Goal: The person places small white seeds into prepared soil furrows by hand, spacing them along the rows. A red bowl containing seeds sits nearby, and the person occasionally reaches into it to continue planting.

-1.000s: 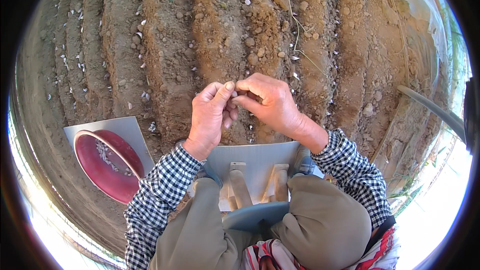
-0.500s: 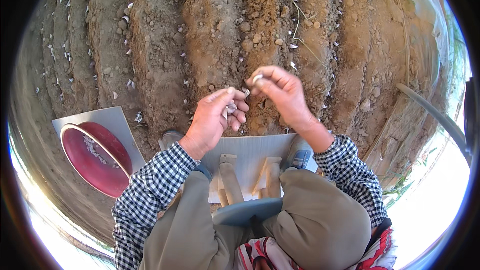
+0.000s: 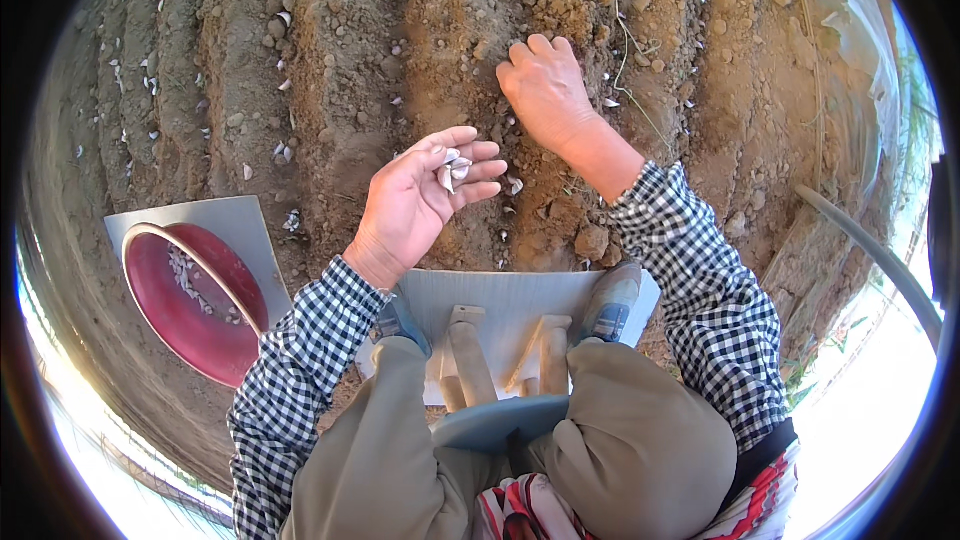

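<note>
Several pale garlic cloves [image 3: 455, 171] lie in the upturned palm of my left hand [image 3: 405, 198], its fingers loosely cupped around them. My right hand [image 3: 548, 92] reaches farther out, knuckles up, down at the soil of a furrow. Its fingers are curled, and the fingertips and anything between them are hidden beneath the hand. Just right of my left fingertips, a garlic clove [image 3: 515, 185] sits in the same furrow. Other cloves are scattered along the neighbouring furrows, such as a clove [image 3: 248, 172] at the left.
At the left a red bucket [image 3: 215, 340] with a handle and cloves inside stands on a grey board [image 3: 240, 218]. Under my feet is another grey board [image 3: 430, 290], below a small blue-grey seat [image 3: 500, 425]. A curved hose or pipe [image 3: 870, 245] and plastic sheeting [image 3: 865, 50] are at the right.
My right hand, which pinched a clove near my left hand, has moved forward and down to the soil. My left hand has opened out, showing the cloves in its palm. The view has shifted slightly.
</note>
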Demonstrator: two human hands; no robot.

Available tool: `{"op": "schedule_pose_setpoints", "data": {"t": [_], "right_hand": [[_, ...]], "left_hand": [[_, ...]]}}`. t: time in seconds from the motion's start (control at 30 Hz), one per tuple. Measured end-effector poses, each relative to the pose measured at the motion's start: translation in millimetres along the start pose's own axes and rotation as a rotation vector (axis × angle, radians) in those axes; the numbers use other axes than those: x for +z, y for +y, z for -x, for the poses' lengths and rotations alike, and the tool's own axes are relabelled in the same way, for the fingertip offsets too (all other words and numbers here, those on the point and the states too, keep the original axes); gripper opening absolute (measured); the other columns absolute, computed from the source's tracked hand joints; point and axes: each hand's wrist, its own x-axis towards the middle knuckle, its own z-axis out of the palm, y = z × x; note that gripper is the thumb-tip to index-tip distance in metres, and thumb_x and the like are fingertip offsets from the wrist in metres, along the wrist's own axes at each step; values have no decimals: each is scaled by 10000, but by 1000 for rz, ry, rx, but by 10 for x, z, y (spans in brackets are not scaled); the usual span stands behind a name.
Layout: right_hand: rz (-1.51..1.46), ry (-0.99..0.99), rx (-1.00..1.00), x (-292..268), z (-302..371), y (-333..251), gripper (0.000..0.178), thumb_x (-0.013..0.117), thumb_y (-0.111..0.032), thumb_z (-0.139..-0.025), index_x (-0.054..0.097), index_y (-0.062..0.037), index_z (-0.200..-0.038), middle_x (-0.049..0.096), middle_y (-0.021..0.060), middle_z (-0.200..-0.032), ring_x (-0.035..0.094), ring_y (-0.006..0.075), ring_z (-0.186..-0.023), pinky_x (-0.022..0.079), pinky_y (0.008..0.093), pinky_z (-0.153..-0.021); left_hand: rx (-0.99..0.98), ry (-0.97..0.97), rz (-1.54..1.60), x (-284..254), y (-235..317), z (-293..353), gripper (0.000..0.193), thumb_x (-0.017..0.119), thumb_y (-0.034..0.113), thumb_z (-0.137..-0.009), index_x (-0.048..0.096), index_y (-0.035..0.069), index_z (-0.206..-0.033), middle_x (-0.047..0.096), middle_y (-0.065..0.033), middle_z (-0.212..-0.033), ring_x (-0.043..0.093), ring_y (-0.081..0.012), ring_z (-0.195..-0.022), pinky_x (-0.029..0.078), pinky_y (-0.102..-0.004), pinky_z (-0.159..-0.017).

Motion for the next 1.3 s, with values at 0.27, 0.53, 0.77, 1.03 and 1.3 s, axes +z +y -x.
{"op": "schedule_pose_setpoints", "data": {"t": [0.27, 0.53, 0.77, 1.03, 1.3], "right_hand": [[-734, 114, 128, -622, 425, -366, 118, 751, -223, -808, 702, -126, -854, 624, 42, -841, 598, 259, -832, 486, 407, -738], [-834, 182, 259, -540, 635, -239, 137, 766, -154, -814, 750, -109, -941, 643, 48, -873, 622, 260, -824, 516, 389, -696], [-762, 201, 165, -515, 502, -229, 101, 729, -128, -850, 699, -75, -930, 642, 78, -817, 638, 271, -768, 526, 393, -674], [-364, 344, 177, -98, -52, 322, 77, 722, -194, -837, 679, -137, -807, 623, 40, -787, 615, 219, -801, 456, 388, -710], [20, 75, 130, 79, -241, 473, 76, 671, -259, -924, 694, -187, -925, 625, -8, -838, 585, 186, -831, 425, 370, -760]], "left_hand": [[33, 36, -19, 60, -89, -74, 385, 439, 125, -1038, 514, -53, -1372, 627, -159, -1291, 632, -248, -1171, 500, -466, -1079], [15, 39, -175, 97, -118, -154, 183, 537, 75, -1018, 620, -7, -1160, 694, -121, -1109, 693, -238, -1034, 581, -430, -966], [22, 163, -484, 183, -40, -238, 106, 611, 77, -1006, 633, 19, -1092, 698, -94, -997, 706, -203, -868, 622, -350, -795], [82, 193, -312, 177, 159, -230, 212, 519, 184, -1062, 618, 5, -1117, 688, -136, -1019, 698, -238, -908, 601, -374, -808], [95, 249, -277, -1, 209, -13, 238, 507, 199, -1063, 614, -3, -1130, 686, -147, -1016, 699, -254, -896, 602, -386, -810]]}}
